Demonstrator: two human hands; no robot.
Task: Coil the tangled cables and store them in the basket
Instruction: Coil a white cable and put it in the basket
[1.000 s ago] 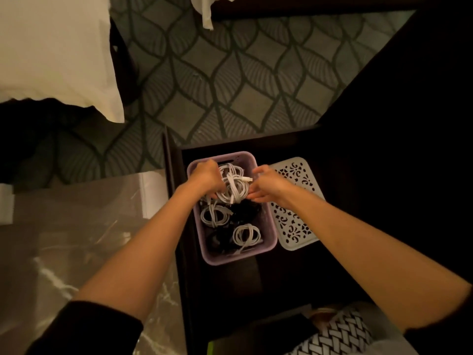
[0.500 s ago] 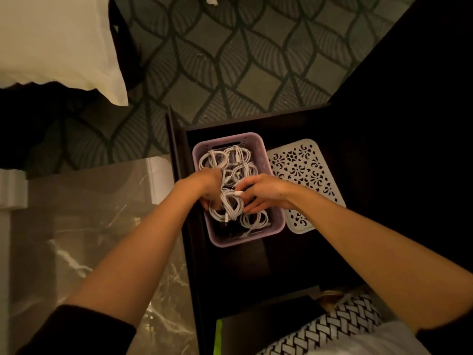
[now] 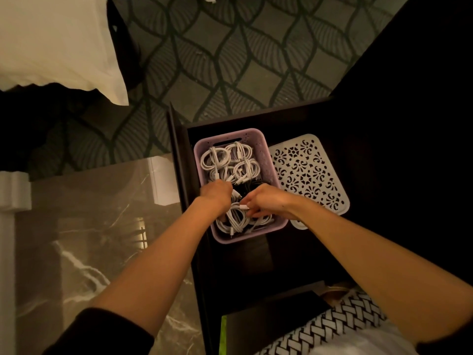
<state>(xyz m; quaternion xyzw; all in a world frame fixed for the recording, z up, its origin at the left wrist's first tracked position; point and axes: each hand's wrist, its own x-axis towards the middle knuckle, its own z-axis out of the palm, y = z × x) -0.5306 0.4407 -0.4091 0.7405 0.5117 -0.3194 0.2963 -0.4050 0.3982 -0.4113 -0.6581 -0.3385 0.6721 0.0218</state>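
The coil has been carried from the basket's top end to its bottom end, lower centre of frame (other coils lie above). L grip & R grip are clamped on it; release is judged next.

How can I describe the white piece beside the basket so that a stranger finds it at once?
Find the open dark drawer beside the marble top. In it stands a lilac basket of coiled white cables. The white piece lies at its right side: it alone has cut-out flower patterns and holds no cables.
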